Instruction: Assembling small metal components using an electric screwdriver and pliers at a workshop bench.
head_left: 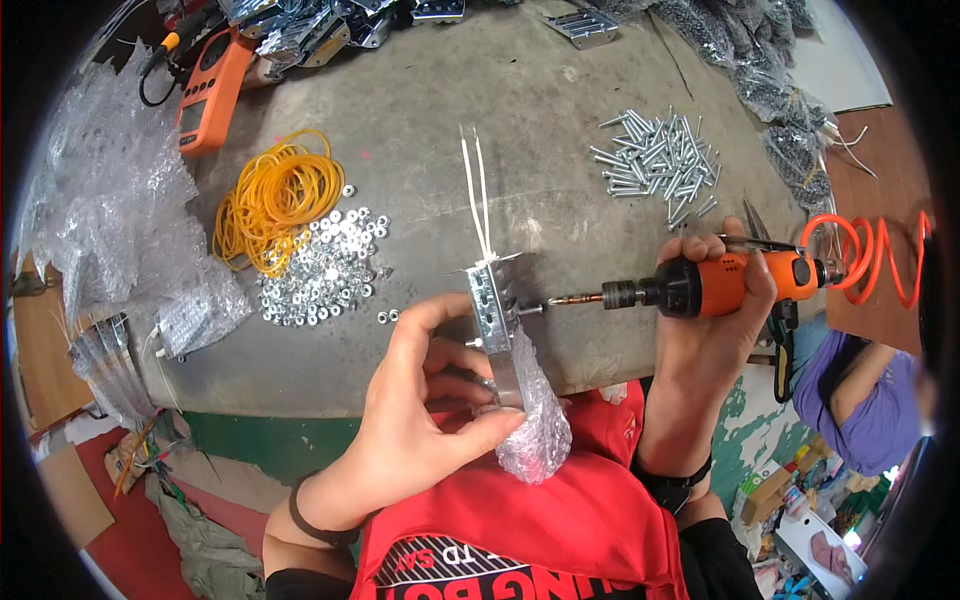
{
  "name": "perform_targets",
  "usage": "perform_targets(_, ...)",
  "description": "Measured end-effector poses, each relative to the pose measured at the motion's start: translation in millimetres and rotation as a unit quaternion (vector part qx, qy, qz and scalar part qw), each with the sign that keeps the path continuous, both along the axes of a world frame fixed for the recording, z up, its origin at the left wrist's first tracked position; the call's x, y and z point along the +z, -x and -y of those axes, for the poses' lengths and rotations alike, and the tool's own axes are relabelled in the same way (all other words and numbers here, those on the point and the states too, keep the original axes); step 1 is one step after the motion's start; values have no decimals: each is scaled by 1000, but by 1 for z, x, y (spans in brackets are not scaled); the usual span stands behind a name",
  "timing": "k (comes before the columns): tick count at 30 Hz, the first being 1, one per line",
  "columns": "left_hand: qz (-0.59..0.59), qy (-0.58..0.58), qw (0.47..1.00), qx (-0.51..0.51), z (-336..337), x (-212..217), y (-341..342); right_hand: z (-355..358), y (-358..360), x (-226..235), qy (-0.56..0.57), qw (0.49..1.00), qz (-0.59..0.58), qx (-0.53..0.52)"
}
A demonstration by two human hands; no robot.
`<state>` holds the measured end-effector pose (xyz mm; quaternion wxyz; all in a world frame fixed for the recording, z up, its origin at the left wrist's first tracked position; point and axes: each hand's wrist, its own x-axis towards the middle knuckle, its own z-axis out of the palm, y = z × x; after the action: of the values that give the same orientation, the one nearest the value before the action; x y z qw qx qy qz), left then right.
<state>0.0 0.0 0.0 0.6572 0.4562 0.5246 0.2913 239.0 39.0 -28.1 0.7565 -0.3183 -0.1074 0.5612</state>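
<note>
My left hand [412,405] grips a metal bracket assembly [491,312] with two white wires [478,200] rising from its top and bubble wrap [538,430] around its lower part. A screw [530,310] sticks out of the bracket's right side, and a small nut or bolt end shows on its left. My right hand [712,345] is closed around an orange and black air screwdriver [725,284]. The driver lies level, its bit [575,299] pointing left at the screw head with a slight gap between them. A coiled orange hose [860,262] runs from its back end.
Loose nuts [325,270] lie left beside yellow rubber bands [278,195]; silver screws [660,160] are heaped at right. Bubble wrap [105,180] and an orange multimeter [213,90] occupy the far left. Metal brackets [310,35] line the back. A person in a purple shirt [865,400] is at right.
</note>
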Motion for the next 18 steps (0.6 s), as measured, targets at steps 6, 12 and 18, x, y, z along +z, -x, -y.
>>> perform_targets(6, 12, -1, 1000, 6, -3, 0, 2, -2, 14, 4, 27, 1000, -5, 2)
perform_targets(12, 25, 21, 999, 2, -2, 0, 3, -3, 16, 5, 45, 999, 2, -6)
perform_targets(18, 27, 21, 999, -6, -1, -1, 4, -1, 5, 7, 11, 998, -36, 49)
